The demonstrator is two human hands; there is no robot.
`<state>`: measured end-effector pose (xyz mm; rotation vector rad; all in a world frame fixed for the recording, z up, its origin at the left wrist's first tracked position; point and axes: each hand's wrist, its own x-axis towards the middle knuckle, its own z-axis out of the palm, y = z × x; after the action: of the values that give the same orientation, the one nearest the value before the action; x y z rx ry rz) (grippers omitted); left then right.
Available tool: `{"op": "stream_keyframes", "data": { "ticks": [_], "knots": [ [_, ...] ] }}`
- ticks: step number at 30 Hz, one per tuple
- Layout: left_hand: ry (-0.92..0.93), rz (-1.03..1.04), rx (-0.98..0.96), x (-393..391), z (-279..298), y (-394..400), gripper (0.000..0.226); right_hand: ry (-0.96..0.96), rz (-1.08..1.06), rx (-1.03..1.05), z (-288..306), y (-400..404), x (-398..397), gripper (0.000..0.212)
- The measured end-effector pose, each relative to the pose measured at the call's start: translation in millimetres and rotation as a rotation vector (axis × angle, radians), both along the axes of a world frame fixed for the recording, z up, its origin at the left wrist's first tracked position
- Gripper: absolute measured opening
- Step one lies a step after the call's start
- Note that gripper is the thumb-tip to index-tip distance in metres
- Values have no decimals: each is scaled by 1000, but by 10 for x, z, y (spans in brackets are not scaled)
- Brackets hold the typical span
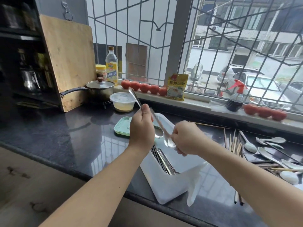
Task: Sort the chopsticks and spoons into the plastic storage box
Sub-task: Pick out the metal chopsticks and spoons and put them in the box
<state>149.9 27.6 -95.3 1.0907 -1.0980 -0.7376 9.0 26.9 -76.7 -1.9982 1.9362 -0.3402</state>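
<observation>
Hands [141, 128] over storage box [164, 185] rim

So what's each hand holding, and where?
Left hand grips a metal spoon mid-handle; right hand holds another metal spoon near its bowl, above the storage box.

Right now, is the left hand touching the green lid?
Cannot tell. In the head view the left hand overlaps the green lid, hiding any gap.

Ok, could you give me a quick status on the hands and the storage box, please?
Left hand and right hand both grip metal spoons above the storage box. Metal utensils already inside. Chopsticks and white spoons wait at right. Nothing in the way.
</observation>
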Motion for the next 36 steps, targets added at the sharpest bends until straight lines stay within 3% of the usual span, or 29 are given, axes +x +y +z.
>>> {"op": "stream_keyframes", "data": {
  "ticks": [3,6,10,17,20,24,26,31,36],
  "knots": [
    [-83,-31,-14,3,-20,-5,50,363,194,331,-142,71,152,24],
    [-105,-67,2,30,-19,-3,50,735,388,399,-263,115,273,22],
    [-127,-91,12,40,7,27,48,889,435,487,-393,49,287,23],
    [-153,-111,21,23,19,44,47,907,427,484,-411,57,297,33],
    [-159,-113,21,26,19,49,47,934,461,424,-384,79,308,26],
    [-156,-118,14,23,14,34,48,726,482,270,-222,80,225,10],
    [-159,-116,16,22,9,28,48,585,528,273,-172,87,193,20],
    [-155,-123,11,22,-3,18,48,621,429,425,-244,197,235,29],
    [-179,-111,1,23,-18,13,48,513,413,391,-63,202,174,29]
  ]
}}
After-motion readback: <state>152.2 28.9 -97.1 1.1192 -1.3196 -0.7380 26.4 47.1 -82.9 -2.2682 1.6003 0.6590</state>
